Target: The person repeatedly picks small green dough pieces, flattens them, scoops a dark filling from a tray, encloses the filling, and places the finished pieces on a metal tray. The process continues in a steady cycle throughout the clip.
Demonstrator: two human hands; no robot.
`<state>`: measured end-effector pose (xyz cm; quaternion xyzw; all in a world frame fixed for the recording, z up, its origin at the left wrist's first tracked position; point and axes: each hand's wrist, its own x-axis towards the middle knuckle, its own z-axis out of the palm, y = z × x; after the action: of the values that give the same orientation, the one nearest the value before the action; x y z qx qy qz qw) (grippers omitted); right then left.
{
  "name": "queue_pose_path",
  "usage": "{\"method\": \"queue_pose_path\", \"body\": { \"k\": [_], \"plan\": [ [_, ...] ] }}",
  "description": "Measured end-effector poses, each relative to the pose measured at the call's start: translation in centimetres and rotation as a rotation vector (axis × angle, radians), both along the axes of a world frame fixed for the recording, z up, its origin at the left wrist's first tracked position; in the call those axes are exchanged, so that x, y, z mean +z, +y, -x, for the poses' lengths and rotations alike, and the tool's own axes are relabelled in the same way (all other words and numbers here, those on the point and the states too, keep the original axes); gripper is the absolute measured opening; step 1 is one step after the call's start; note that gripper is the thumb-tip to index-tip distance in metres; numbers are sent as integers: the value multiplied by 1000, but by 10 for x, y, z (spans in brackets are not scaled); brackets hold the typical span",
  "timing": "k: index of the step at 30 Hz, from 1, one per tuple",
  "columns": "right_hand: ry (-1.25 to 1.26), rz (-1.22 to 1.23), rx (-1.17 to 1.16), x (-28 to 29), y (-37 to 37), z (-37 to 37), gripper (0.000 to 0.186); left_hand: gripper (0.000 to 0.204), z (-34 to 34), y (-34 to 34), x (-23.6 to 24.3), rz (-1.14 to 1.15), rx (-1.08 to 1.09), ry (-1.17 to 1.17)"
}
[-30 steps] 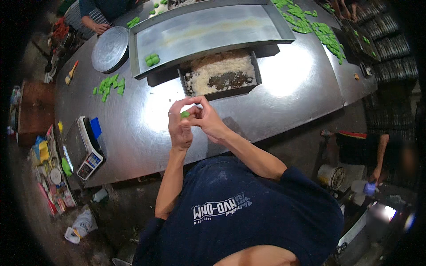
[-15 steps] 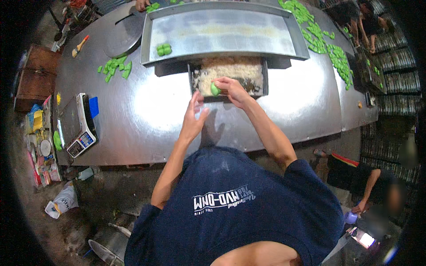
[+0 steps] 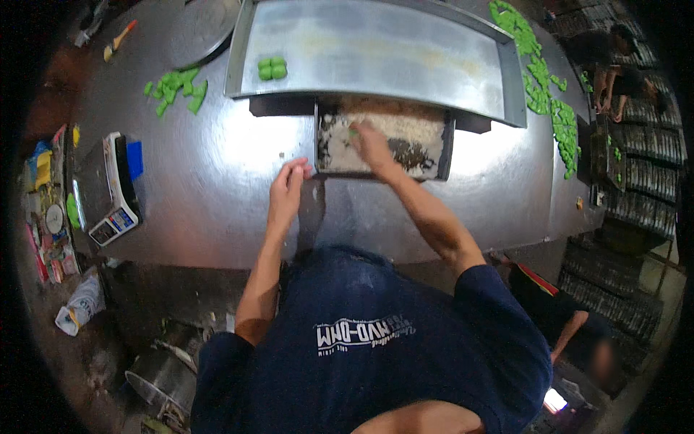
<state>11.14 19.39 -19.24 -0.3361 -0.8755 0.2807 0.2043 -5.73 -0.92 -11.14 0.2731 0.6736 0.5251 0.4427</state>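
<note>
My right hand [image 3: 372, 148], blurred by motion, is closed on a small green piece [image 3: 354, 134] down inside the dark rectangular pan [image 3: 423, 134], which holds pale crumbly powder. My left hand [image 3: 288, 188] is beside the pan's front-left corner, fingers loosely bent and apart, with no object visible in it. Just behind the pan, a long shallow metal tray [image 3: 376, 50] has a small cluster of green pieces [image 3: 272, 69] at its left end. All stand on the steel table [image 3: 217, 210].
Green pieces [image 3: 176, 90] lie left, more [image 3: 538, 83] right. A scale [image 3: 114, 195], brush [image 3: 118, 40] and round metal plate [image 3: 202, 25] sit left. Co-workers are at upper right [image 3: 618, 72] and lower right [image 3: 571, 325]. Racks [image 3: 640, 173] stand right; a pot [image 3: 155, 376] is lower left.
My hands came apart: the right carried the green piece forward into the pan, then deeper into the powder. My left hand drew leftward to the pan's corner. The view also shifted slightly.
</note>
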Motion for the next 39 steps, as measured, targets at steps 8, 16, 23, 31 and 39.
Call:
{"method": "queue_pose_path", "body": {
  "k": [8, 16, 23, 31, 39],
  "plan": [
    [246, 1052, -161, 90, 39, -49, 35, 34, 19, 4, 14, 14, 241, -73],
    [-22, 647, -330, 51, 9, -45, 31, 34, 11, 15, 29, -92, 134, -30],
    [-334, -120, 95, 8, -4, -41, 26, 33, -12, -14, 27, -12, 126, -47],
    [-91, 605, -144, 38, 19, -53, 25, 33, -17, -24, 42, -31, 86, -13],
    [346, 1030, -284, 89, 10, -58, 31, 41, -38, 47, 47, -289, -32, -66]
  ]
}}
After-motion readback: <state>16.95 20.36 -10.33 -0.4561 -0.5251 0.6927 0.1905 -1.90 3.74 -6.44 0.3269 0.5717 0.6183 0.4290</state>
